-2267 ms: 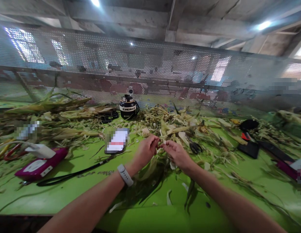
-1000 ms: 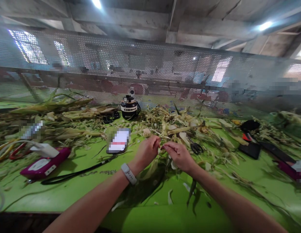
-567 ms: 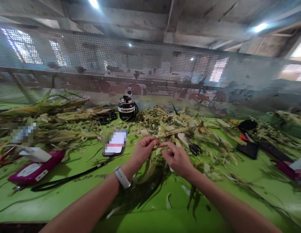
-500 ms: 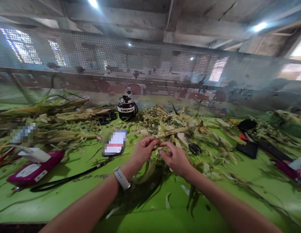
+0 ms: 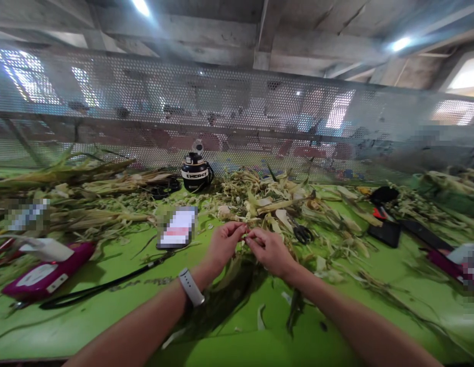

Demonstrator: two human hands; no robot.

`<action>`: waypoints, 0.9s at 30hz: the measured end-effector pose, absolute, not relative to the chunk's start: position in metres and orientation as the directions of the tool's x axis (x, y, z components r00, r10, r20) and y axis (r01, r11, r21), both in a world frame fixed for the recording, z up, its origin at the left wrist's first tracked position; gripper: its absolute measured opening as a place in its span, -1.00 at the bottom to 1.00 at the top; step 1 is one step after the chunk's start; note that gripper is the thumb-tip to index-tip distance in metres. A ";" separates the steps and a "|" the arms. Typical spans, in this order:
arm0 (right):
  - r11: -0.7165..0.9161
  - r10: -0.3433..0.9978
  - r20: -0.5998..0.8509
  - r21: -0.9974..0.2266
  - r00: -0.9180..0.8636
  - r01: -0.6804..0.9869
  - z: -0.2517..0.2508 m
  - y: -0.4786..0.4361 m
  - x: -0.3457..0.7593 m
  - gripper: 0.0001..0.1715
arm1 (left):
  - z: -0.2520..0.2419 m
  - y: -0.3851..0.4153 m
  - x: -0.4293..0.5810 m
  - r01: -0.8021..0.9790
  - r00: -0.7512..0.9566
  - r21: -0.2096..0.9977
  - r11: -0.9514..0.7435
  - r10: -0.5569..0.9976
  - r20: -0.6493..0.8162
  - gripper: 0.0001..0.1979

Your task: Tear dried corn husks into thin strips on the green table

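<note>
Over the green table [image 5: 229,318], my left hand [image 5: 226,243], with a pale watch band [image 5: 191,288] at its wrist, pinches something small and reddish that I cannot make out. My right hand [image 5: 268,248] meets it fingertip to fingertip, its thumb and fingers pressed together on something hidden. Husk leaves [image 5: 237,272] lie beneath both hands. Behind them spreads a heap of dry husks and stalk bits [image 5: 275,196]. Black-handled scissors [image 5: 302,233] rest just right of my right hand.
A phone [image 5: 178,228] lies left of my hands, with a black strap [image 5: 106,283] and a magenta power bank [image 5: 49,272]. A black bottle [image 5: 195,173] stands at the back before a perforated metal screen [image 5: 229,112]. Farther right are a black flat object [image 5: 385,232] and more husks.
My right hand's fingers have drawn closer together and now meet my left fingertips. The whole view has shifted slightly.
</note>
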State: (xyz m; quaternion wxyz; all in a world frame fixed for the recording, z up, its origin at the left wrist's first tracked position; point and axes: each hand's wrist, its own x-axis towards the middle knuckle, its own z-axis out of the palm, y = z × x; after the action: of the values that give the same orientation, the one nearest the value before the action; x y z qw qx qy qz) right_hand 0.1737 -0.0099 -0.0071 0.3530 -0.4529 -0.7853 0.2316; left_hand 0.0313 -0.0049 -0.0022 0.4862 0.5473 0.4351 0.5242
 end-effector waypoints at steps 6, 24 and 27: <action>0.344 0.916 0.252 -0.894 -0.312 0.288 -0.001 -0.006 0.180 -0.79 | -0.005 -0.003 0.030 0.123 0.095 0.974 -0.190 0.979 0.179 -0.74; -0.160 0.968 -0.104 -0.957 -0.230 -0.243 0.020 -0.005 0.189 -0.70 | 0.002 -0.007 0.024 0.418 0.449 0.764 -0.492 0.842 0.297 -0.75; -0.172 0.968 -0.116 -0.953 -0.223 -0.251 0.020 -0.005 0.189 -0.72 | 0.008 -0.009 0.022 0.290 0.506 0.890 -0.350 0.846 0.168 -0.76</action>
State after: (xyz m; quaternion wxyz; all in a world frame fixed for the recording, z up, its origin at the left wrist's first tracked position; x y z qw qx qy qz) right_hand 0.1894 -0.0049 0.0204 0.4704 -0.4086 -0.4388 0.6475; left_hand 0.0224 -0.0094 0.0084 0.4279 0.7548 0.3764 0.3249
